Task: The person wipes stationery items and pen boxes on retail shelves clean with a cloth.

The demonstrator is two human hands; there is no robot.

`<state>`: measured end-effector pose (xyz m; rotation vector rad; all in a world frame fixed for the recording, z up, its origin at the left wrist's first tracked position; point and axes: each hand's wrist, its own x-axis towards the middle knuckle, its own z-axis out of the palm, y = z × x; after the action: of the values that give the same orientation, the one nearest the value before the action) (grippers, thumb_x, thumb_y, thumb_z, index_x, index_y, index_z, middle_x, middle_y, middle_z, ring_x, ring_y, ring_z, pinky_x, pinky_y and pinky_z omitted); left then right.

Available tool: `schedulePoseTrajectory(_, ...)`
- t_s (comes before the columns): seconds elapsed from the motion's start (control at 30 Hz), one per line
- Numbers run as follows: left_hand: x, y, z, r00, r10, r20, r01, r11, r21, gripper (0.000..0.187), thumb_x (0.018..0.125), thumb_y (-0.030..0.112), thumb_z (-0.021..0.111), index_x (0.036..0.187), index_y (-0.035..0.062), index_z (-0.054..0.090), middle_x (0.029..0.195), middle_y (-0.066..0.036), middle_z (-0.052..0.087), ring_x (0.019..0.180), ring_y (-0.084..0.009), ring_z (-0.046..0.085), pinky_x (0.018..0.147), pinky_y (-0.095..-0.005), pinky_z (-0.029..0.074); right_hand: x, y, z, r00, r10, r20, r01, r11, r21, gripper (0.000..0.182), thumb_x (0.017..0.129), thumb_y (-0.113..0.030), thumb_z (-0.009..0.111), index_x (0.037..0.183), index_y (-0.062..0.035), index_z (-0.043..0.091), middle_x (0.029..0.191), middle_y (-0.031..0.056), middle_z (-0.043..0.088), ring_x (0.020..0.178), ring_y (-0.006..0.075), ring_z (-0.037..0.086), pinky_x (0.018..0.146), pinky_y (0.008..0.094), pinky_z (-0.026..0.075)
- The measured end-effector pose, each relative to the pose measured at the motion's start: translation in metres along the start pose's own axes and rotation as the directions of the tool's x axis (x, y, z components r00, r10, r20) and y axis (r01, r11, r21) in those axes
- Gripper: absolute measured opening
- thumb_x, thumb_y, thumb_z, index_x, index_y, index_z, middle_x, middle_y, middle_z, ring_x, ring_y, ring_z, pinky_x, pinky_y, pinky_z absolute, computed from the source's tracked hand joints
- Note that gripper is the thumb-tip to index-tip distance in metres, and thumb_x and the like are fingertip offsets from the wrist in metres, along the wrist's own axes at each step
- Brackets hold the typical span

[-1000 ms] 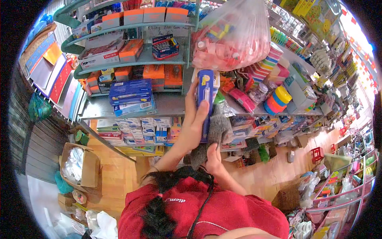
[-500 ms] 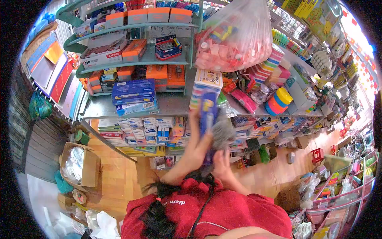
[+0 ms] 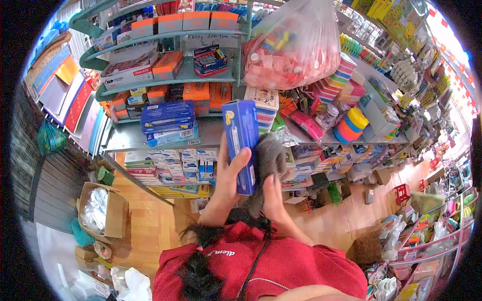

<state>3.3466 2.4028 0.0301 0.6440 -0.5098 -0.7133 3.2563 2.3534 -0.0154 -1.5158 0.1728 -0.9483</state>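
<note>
My left hand [image 3: 227,175] is closed around a blue pen box [image 3: 242,145], its thumb across the broad printed face. The box stands nearly upright in front of my chest, tilted slightly left. Just right of it, my right hand [image 3: 273,198] grips a grey fluffy cloth [image 3: 271,156], which lies along the box's side. Part of the cloth hangs below between the two hands. On the shelf to the left, more blue boxes [image 3: 168,118] are stacked.
A metal shelf [image 3: 211,131] spans the front, with battery boxes [image 3: 167,65] on its tiers. A clear bag of red-capped items [image 3: 291,60] sits at upper right. An open carton [image 3: 116,213] stands on the wooden floor [image 3: 150,220] at left; a pink rack [image 3: 427,255] is at right.
The blue pen box has moved left and turned, bringing its broad face into view. The grey cloth has shifted slightly left and up with my right hand.
</note>
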Motion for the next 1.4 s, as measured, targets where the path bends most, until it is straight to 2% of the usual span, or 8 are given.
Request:
schedulePoseTrajectory(0.13, -0.008, -0.015, -0.004, 0.992, -0.114, 0.060, 0.110, 0.992, 0.063, 0.050, 0.080, 0.020, 0.058, 0.122, 0.0016, 0.038, 0.108, -0.005, 0.050, 0.098, -0.0128, 0.046, 0.087, -0.0270, 0.035, 0.031, -0.034, -0.013, 0.919, 0.355, -0.173, -0.280, 0.894, 0.350, 0.048, 0.091, -0.028, 0.040, 0.128, 0.0003, 0.032, 0.125, 0.0097, 0.041, 0.111, 0.0174, 0.040, 0.095, 0.0300, 0.031)
schedulePoseTrajectory(0.73, 0.003, 0.000, -0.023, 0.999, 0.043, -0.023, -0.027, 0.883, 0.468, 0.053, 0.090, 0.032, 0.040, 0.129, -0.0006, 0.029, 0.122, -0.012, 0.042, 0.110, -0.0190, 0.043, 0.093, -0.0303, 0.032, 0.027, -0.033, 0.004, 0.968, 0.187, -0.168, -0.210, 0.970, -0.126, 0.053, 0.090, -0.021, 0.044, 0.130, 0.0063, 0.024, 0.133, 0.0150, 0.029, 0.121, 0.0209, 0.029, 0.101, 0.0305, 0.022)
schedulePoseTrajectory(0.87, -0.008, -0.012, -0.016, 0.983, 0.025, 0.184, -0.110, 0.874, 0.473, 0.055, 0.092, 0.028, 0.035, 0.130, -0.0079, 0.020, 0.134, -0.021, 0.027, 0.125, -0.0253, 0.023, 0.102, -0.0312, 0.016, 0.056, -0.056, -0.005, 0.949, 0.237, -0.208, -0.164, 0.935, 0.315, 0.048, 0.088, -0.015, 0.048, 0.128, 0.0029, 0.030, 0.125, 0.0135, 0.040, 0.116, 0.0210, 0.036, 0.097, 0.0307, 0.029)
schedulePoseTrajectory(0.9, -0.013, -0.010, -0.011, 0.996, -0.068, -0.065, 0.085, 0.946, 0.313, 0.058, 0.088, 0.039, 0.040, 0.129, -0.0018, 0.031, 0.130, -0.016, 0.036, 0.117, -0.0223, 0.037, 0.099, -0.0305, 0.027, 0.043, -0.047, -0.001, 0.989, 0.092, -0.116, -0.093, 0.996, -0.006, 0.048, 0.085, -0.014, 0.050, 0.126, 0.0029, 0.033, 0.125, 0.0155, 0.041, 0.117, 0.0233, 0.036, 0.098, 0.0323, 0.027)
schedulePoseTrajectory(0.97, 0.004, -0.002, -0.038, 0.996, -0.090, 0.021, 0.091, 0.993, -0.081, 0.047, 0.090, 0.034, 0.037, 0.126, 0.0042, 0.032, 0.120, -0.013, 0.044, 0.108, -0.0211, 0.046, 0.092, -0.0324, 0.035, 0.015, -0.028, 0.008, 0.966, -0.202, 0.160, 0.254, 0.851, -0.460, 0.046, 0.079, -0.010, 0.055, 0.121, 0.0025, 0.041, 0.124, 0.0210, 0.041, 0.120, 0.0302, 0.035, 0.100, 0.0362, 0.023)
schedulePoseTrajectory(1.17, -0.005, -0.008, -0.018, 0.986, -0.125, 0.115, 0.111, 0.987, 0.116, 0.049, 0.089, 0.034, 0.038, 0.128, 0.0048, 0.031, 0.121, -0.009, 0.043, 0.110, -0.0174, 0.043, 0.093, -0.0310, 0.033, 0.033, -0.049, -0.001, 0.999, 0.024, -0.047, -0.032, 0.984, -0.178, 0.043, 0.083, -0.008, 0.051, 0.123, 0.0005, 0.038, 0.121, 0.0099, 0.045, 0.111, 0.0201, 0.041, 0.096, 0.0318, 0.029)
schedulePoseTrajectory(1.27, -0.013, -0.017, -0.012, 0.975, -0.144, 0.167, 0.117, 0.979, 0.166, 0.049, 0.089, 0.034, 0.038, 0.127, 0.0037, 0.032, 0.118, -0.008, 0.045, 0.108, -0.0156, 0.043, 0.091, -0.0295, 0.034, 0.054, -0.067, -0.009, 0.951, 0.191, -0.243, -0.083, 0.915, 0.395, 0.045, 0.083, -0.009, 0.053, 0.124, 0.0008, 0.037, 0.120, 0.0100, 0.045, 0.108, 0.0180, 0.042, 0.095, 0.0301, 0.031)
schedulePoseTrajectory(1.4, -0.014, -0.013, -0.016, 0.981, -0.195, 0.001, 0.194, 0.974, -0.113, 0.046, 0.090, 0.036, 0.036, 0.124, 0.0048, 0.034, 0.107, -0.008, 0.051, 0.098, -0.0153, 0.050, 0.081, -0.0307, 0.042, 0.010, -0.029, -0.008, 0.995, 0.092, -0.045, -0.093, 0.996, -0.008, 0.055, 0.081, -0.008, 0.056, 0.128, 0.0049, 0.031, 0.128, 0.0139, 0.038, 0.121, 0.0193, 0.031, 0.100, 0.0312, 0.022)
